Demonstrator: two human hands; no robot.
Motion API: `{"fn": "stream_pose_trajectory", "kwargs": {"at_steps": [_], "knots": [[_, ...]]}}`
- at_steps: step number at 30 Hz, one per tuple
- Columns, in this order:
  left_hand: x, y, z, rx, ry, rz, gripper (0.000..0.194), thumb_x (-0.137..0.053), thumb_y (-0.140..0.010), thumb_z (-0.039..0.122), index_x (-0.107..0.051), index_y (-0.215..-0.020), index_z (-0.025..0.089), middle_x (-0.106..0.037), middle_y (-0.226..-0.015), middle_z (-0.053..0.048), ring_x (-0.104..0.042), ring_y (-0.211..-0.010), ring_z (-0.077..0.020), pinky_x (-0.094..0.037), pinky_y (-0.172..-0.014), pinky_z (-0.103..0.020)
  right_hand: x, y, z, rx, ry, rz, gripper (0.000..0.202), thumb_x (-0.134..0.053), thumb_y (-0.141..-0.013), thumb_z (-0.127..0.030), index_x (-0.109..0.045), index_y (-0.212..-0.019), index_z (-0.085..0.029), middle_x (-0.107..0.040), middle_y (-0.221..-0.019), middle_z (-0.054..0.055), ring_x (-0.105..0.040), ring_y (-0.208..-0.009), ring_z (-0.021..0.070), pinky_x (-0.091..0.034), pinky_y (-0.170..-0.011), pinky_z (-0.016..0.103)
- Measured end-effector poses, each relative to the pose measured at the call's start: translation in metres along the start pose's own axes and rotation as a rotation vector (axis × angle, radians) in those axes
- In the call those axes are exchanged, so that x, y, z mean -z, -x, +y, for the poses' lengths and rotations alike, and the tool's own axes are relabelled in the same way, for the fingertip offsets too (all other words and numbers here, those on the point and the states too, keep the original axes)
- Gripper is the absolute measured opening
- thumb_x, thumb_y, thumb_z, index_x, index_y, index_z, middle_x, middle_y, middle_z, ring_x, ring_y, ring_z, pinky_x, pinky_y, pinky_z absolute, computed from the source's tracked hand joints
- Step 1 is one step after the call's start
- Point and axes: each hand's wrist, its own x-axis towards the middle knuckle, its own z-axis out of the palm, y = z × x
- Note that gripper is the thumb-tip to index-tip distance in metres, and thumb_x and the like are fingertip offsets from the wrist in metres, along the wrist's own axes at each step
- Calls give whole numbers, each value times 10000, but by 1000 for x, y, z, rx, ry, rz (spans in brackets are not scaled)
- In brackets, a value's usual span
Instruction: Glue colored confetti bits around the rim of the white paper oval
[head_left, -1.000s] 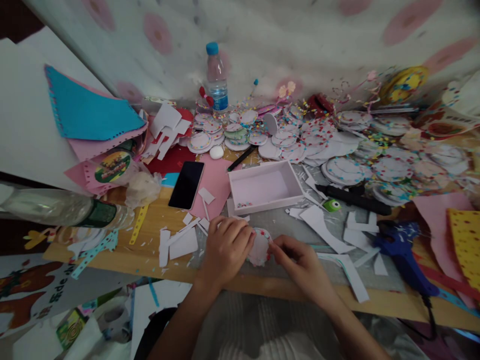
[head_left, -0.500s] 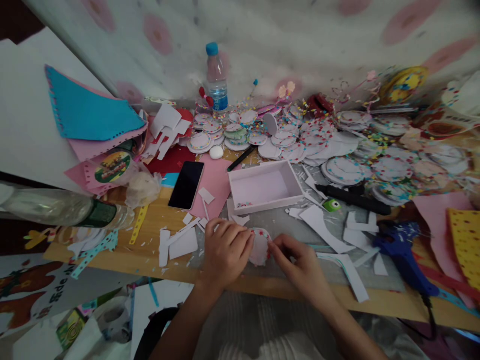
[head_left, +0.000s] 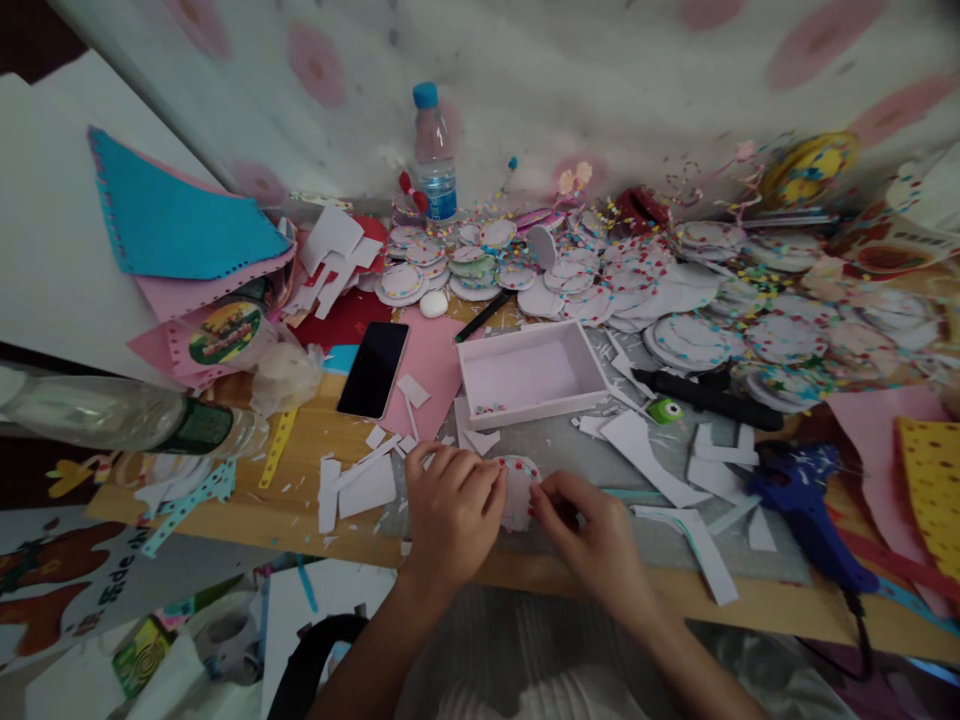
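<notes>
Since the earlier frame both hands have drifted slightly toward the near table edge. Left hand [head_left: 454,508] and right hand [head_left: 592,532] pinch a small white disc [head_left: 517,490], at 6 o'clock of the tray [head_left: 531,375]. Probably light, flexible, crease-prone; best held by its rim.

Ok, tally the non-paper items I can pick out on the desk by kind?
Water bottle: 1
Phone: 1
White tray: 1
Blue glue gun: 1
Black marker: 1
Total: 5
</notes>
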Motion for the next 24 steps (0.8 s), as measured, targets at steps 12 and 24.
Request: {"fn": "stream_pose_trajectory", "kwargs": {"at_steps": [12, 24], "knots": [[1, -2, 2, -11, -31, -7, 98, -625, -842, 153, -664, -773, 210, -703, -733, 12, -613, -735, -174, -358, -865, -422, 2, -3, -1, -22, -19, -4, 319, -452, -925, -333, -525, -649, -190, -494, -565, -30, -445, -527, 108, -325, -505, 228], [2, 2, -20, 197, 357, -135, 78, -626, -851, 223, -703, -855, 232, -725, -901, -26, -626, -899, -202, -445, -855, -413, 11, -7, 2, -51, -63, -98, 362, -416, -946, -394, -553, -681, -189, -479, -588, -21, -426, -553, 121, -322, -527, 246]]}}
